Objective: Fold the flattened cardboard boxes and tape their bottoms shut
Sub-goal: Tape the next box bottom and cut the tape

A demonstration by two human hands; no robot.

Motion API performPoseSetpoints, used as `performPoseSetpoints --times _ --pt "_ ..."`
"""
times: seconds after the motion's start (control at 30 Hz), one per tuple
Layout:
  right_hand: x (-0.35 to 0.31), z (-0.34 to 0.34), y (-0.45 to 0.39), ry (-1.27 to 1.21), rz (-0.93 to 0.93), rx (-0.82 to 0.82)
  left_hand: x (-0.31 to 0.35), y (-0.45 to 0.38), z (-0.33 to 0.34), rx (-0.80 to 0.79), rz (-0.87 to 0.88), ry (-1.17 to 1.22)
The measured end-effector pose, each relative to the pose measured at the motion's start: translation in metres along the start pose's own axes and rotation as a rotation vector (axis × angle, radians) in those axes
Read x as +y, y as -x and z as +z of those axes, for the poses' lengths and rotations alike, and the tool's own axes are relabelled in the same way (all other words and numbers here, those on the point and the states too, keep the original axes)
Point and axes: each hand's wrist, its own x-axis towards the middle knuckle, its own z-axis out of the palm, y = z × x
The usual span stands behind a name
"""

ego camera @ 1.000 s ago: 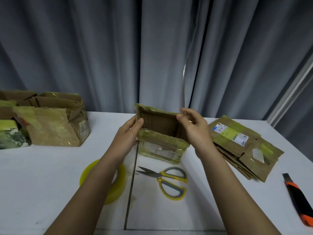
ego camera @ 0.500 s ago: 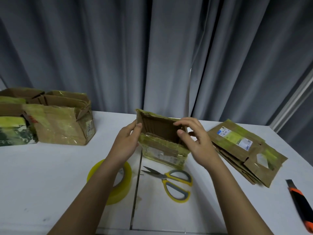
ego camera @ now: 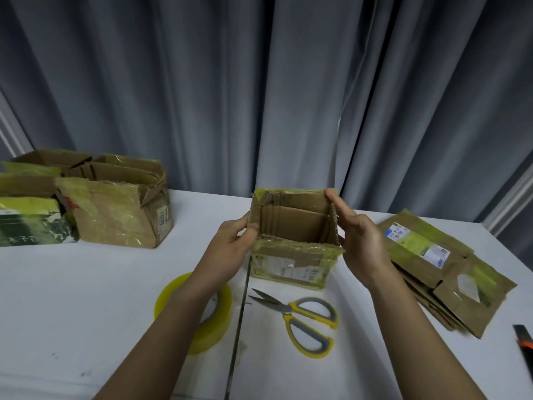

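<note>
A small brown cardboard box with old yellowish tape stands opened into a square in the middle of the white table, its open end up. My left hand grips its left wall, fingers curled round the edge. My right hand presses flat against its right wall with straight fingers, the fingertips at the top rim. A stack of flattened boxes lies to the right. A yellow tape roll sits partly under my left forearm.
Yellow-handled scissors lie in front of the box. Folded boxes stand at the back left beside a green printed box. An orange utility knife lies at the right edge. Grey curtains hang behind the table.
The box has gone from a half-flat skewed shape to an open square. My right hand moved from inside the rim to the outer right wall. The view has tilted slightly.
</note>
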Motion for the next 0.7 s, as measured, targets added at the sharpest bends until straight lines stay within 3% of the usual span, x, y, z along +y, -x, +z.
performPoseSetpoints --times 0.13,0.33,0.37,0.43,0.47,0.53,0.63,0.7 --pt "0.005 0.002 0.000 0.023 0.025 -0.097 -0.008 -0.005 0.003 -0.097 -0.031 0.027" --pt "0.013 -0.005 -0.001 0.178 -0.105 0.044 -0.016 -0.004 0.009 -0.126 0.070 -0.104" --pt "0.014 -0.004 -0.001 0.188 -0.112 0.069 -0.029 -0.003 0.004 -0.207 0.066 -0.110" --pt "0.017 -0.006 -0.001 0.283 -0.151 0.113 -0.075 -0.013 -0.003 -0.164 0.059 -0.179" --pt "0.018 -0.008 -0.001 0.357 -0.171 0.109 -0.083 -0.014 -0.002 -0.218 0.083 -0.175" --pt "0.018 -0.013 0.000 0.427 -0.141 0.038 -0.049 -0.005 -0.007 -0.291 0.176 -0.212" --pt "0.011 -0.023 0.004 0.255 0.025 -0.094 -0.017 0.003 -0.001 -0.189 0.093 -0.284" --pt "0.005 -0.024 0.010 0.187 0.065 -0.162 -0.022 -0.003 0.001 -0.173 0.131 -0.353"
